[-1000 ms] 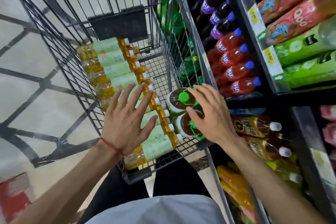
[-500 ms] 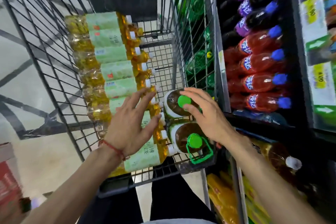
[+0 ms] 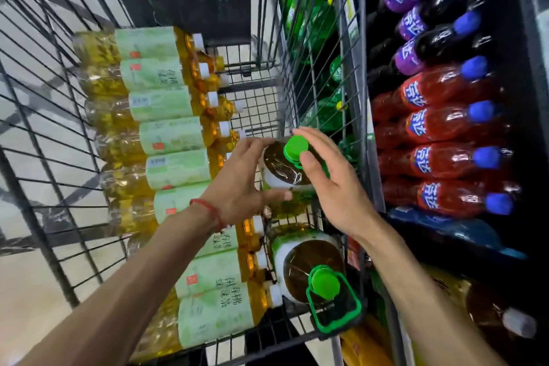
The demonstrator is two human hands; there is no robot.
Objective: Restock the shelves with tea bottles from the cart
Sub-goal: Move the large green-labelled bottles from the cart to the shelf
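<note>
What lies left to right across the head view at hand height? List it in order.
Row of lying tea bottles → left hand → green-capped bottle → right hand → red soda bottles on the shelf.

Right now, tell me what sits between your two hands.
Head view: the green-capped tea bottle. The left hand grips its side, and the right hand is at its cap.

thin red cord bracelet (image 3: pixel 208 208) by left hand (image 3: pixel 237 181)
</note>
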